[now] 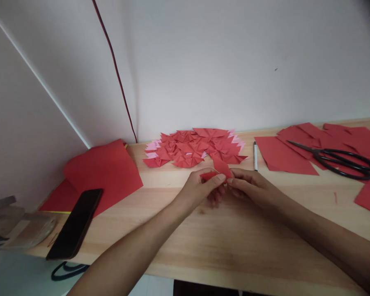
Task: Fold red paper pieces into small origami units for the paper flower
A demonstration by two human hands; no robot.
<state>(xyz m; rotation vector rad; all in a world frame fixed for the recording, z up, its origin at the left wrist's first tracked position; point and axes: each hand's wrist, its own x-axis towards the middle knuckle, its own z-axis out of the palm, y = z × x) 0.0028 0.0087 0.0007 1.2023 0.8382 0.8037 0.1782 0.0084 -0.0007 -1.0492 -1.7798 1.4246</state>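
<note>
A small folded piece of red paper (222, 166) is held up between both hands, over the middle of the wooden table. My left hand (207, 183) pinches it from the left, thumb on top. From the right, my right hand (248, 185) grips its edge with thumb and fingertips. Just behind the hands lies a pile of folded red paper pieces (191, 147), fan-like in shape, with pink ones showing at its sides. The lower part of the held paper is covered by my fingers.
Black-handled scissors (335, 160) rest on red paper sheets (283, 154) at the right. A white marker (255, 156) lies beside them. Leftward, a black phone (75, 224) overlaps large red sheets (111, 174). A dark red cable (113, 61) hangs down the wall (218, 61) behind the table (234, 246).
</note>
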